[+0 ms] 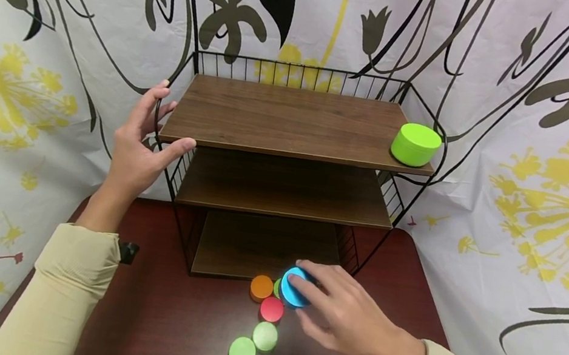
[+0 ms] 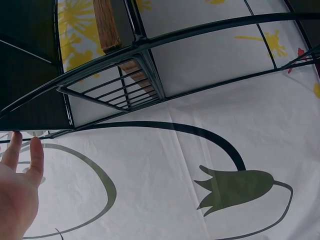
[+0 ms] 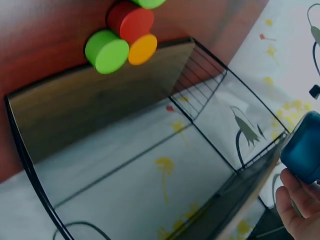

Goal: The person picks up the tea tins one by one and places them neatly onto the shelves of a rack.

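Note:
My right hand (image 1: 344,312) holds a blue round container (image 1: 294,287) between thumb and fingers, above the table in front of the rack's bottom shelf; the right wrist view also shows this blue container (image 3: 302,150). My left hand (image 1: 141,147) grips the left front corner of a three-tier shelf rack (image 1: 293,120), its thumb at the top shelf's front edge. In the left wrist view, fingers (image 2: 36,157) of that hand touch the rack. Below the blue container lie an orange round container (image 1: 261,287), a red one (image 1: 272,309) and a green one (image 1: 276,287), partly hidden.
A larger lime-green round container (image 1: 415,145) stands at the top shelf's right end. Two light green round containers, one nearer (image 1: 241,353) and one farther (image 1: 265,336), lie on the dark red table (image 1: 157,330). Black wire sides frame the shelves; patterned cloth (image 1: 535,196) hangs around.

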`<state>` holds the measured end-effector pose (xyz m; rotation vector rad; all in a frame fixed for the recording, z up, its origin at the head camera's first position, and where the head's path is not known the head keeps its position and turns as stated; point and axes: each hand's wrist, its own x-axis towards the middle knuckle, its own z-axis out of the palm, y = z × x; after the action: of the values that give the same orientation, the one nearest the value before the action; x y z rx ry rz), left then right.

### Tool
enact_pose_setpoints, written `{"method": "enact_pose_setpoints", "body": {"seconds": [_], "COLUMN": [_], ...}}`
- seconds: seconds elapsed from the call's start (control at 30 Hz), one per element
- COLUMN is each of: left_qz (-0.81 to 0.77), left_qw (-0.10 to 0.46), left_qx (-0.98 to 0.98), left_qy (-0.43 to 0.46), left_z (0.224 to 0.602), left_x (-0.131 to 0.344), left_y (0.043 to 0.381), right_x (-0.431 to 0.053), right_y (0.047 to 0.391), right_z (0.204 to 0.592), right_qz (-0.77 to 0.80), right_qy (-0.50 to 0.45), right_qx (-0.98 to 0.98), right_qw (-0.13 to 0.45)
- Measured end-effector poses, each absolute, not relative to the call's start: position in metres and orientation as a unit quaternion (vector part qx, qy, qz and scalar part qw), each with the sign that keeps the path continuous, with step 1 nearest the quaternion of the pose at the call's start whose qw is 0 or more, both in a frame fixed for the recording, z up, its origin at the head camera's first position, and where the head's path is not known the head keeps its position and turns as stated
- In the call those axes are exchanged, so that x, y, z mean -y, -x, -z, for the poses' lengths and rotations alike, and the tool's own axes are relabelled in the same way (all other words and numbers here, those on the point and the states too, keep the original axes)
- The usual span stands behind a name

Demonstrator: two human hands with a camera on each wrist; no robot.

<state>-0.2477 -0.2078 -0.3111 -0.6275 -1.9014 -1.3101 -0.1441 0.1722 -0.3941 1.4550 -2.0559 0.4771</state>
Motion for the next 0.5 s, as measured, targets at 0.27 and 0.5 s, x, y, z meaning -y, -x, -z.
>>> {"method": "enact_pose_setpoints", "body": {"seconds": [0.27,0.5], "left_qz": [0.51,0.513], "left_qw": [0.364,0.366], "left_qx": [0.742,0.737], "left_qy": [0.24,0.246], "left_z": [0.311,0.312], "left_x": [0.207,0.207], "left_y": [0.247,0.248], "right_x": [-0.179,-0.185], "right_y": [0.156,0.163], "right_z": [0.371,0.352], "right_qz": [-0.171,-0.171], "right_qy": [-0.539,-0.533], "right_qx": [0.764,0.763], "right_qw": [0.311,0.322]}}
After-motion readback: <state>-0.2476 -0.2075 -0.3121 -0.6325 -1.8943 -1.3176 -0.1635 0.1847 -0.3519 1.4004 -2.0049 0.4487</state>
